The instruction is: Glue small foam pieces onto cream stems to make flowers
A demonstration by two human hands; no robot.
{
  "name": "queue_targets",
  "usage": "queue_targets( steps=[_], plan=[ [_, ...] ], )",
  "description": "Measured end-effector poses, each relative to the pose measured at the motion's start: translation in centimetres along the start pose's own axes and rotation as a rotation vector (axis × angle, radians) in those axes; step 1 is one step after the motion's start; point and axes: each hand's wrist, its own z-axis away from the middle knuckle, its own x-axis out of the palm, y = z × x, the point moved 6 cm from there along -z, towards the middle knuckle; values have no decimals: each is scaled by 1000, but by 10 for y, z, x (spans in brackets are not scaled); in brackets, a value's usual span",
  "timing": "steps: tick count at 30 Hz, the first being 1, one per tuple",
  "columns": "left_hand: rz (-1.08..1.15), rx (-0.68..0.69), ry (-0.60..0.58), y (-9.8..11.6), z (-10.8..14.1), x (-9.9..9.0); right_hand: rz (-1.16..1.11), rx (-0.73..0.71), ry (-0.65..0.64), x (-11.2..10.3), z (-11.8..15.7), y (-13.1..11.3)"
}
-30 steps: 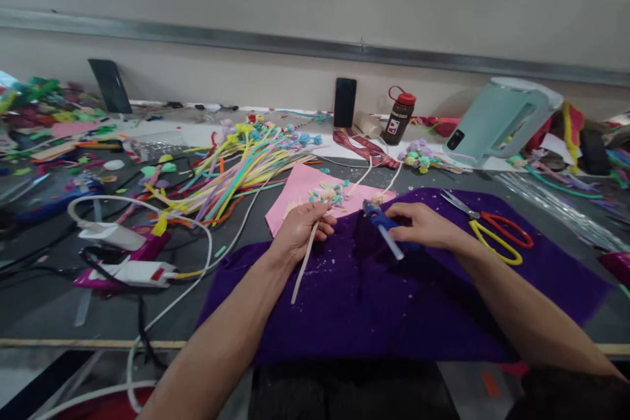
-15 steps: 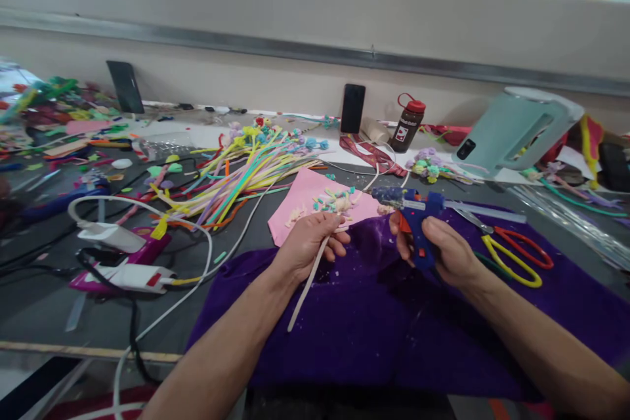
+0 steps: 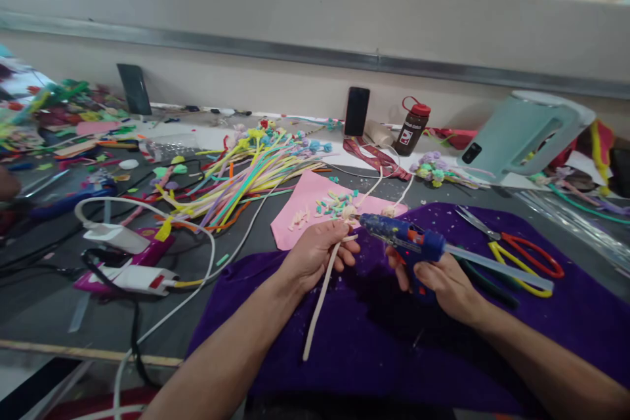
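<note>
My left hand (image 3: 319, 251) pinches a cream pipe cleaner (image 3: 319, 312), whose long end slants down over the purple cloth (image 3: 374, 341). In my right hand (image 3: 440, 282) is a blue hot glue gun (image 3: 401, 236), with a clear glue stick (image 3: 502, 268) sticking out of its back. The gun's nozzle points left, close to my left fingertips and a small cream flower-like piece (image 3: 349, 212); whether they touch I cannot tell. Behind the hands, short cream, green and yellow snippets (image 3: 335, 202) lie on a pink sheet (image 3: 286, 220).
Scissors (image 3: 529, 256) with red and yellow handles lie right of the gun. Bundled coloured pipe cleaners (image 3: 246, 190), a power strip (image 3: 142, 246) with cables, a phone (image 3: 356, 111), a bottle (image 3: 412, 128) and a mint kettle (image 3: 526, 134) stand around. Part of another person's hand (image 3: 7, 184) shows far left.
My right hand has brought the glue gun down and left, its nozzle now near my left fingertips. The gun has levelled and its glue stick shows more. My left hand keeps hold of the pipe cleaner.
</note>
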Motion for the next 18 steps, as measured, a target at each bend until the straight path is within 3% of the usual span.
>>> queue_targets(
  steps=[18],
  plan=[
    [-2,24,-23,-2,-1,0,212,-50,27,3,0,3]
  ],
)
